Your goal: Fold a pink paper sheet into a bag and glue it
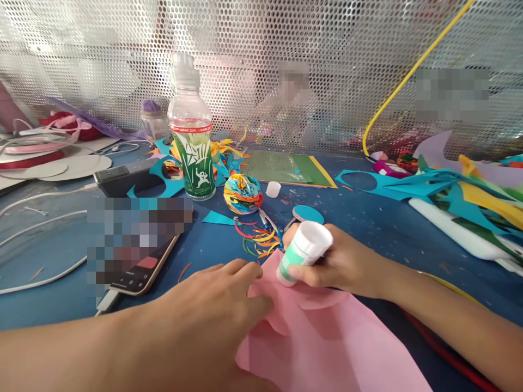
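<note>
My right hand (347, 267) is closed around a white and green glue stick (304, 253), held tilted with its lower end against a sheet of pink paper (335, 337). The paper lies in front of me, with a curled piece near the glue stick. On its left edge rests my left hand (229, 299), fingers bent and thumb against the paper. A small white cap (273, 189) sits on the table beyond the glue stick. Beside that cap is a multicoloured rolled-paper ball (244, 193). Scissors (267, 219) lie partly hidden behind my right hand, near a round blue disc (308, 214).
A green-labelled bottle (194, 141) stands at the back left, near a phone (151, 256) with a white cable (44, 280). Thin paper strips (261, 239) are scattered ahead. Blue paper offcuts (392, 188) pile up at right. A perforated metal panel (245, 71) closes the back.
</note>
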Demonstrator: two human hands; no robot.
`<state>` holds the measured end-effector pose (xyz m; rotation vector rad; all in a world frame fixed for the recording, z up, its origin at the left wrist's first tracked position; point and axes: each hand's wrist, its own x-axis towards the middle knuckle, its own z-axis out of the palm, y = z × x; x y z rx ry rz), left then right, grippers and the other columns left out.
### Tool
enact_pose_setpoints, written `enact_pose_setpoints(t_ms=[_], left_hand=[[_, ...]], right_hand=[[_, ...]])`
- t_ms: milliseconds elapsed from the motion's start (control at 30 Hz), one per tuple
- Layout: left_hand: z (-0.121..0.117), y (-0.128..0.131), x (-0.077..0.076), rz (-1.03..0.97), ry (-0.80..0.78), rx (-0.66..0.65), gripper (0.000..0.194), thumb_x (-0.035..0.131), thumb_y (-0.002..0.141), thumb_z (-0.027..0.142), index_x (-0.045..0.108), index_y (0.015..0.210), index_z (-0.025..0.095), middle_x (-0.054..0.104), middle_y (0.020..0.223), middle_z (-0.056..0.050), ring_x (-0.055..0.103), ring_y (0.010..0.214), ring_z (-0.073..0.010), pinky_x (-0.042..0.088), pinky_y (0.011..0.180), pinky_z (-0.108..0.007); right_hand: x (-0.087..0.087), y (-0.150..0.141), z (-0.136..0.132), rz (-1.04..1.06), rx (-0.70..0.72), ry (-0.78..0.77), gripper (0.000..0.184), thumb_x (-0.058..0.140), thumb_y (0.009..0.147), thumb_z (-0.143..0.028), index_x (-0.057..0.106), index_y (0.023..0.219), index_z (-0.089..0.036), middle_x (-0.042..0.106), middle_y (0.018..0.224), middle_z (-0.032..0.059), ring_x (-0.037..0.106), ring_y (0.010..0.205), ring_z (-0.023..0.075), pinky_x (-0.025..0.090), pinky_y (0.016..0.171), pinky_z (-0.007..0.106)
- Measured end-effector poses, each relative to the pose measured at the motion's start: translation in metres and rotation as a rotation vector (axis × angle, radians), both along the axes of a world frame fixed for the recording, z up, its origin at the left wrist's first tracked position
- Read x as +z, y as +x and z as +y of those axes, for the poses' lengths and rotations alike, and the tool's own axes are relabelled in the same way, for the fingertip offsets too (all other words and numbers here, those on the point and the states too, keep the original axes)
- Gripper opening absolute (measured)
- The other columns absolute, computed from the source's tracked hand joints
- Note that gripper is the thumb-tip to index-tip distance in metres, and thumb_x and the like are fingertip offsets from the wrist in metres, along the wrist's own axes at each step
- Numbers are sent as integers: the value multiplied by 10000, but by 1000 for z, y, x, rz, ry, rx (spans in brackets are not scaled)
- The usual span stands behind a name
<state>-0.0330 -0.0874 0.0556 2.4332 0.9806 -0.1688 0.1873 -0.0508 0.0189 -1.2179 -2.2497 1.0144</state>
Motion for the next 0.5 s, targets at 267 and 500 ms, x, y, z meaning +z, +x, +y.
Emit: enact_pose_setpoints(t_ms=[267,500], left_hand=[[-4,0,10,-58,-19,43,359,644,669,456,623,989,295,594,1023,-36,533,1030,-266,410,909,-383],[-5,1,7,9,42,47,448,677,596,506,629,986,292,586,968,-31,546,960,-249,442,835,-341]], right_hand=[[-1,-11,-6,-1,-67,-1,169,601,704,-325,500,721,-190,424,564,-56,365,526,85,285,465,206],[4,-20,-11,11,-70,17,234,567,751,-404,491,685,-193,442,547,-54,376,519,85,296,470,206]])
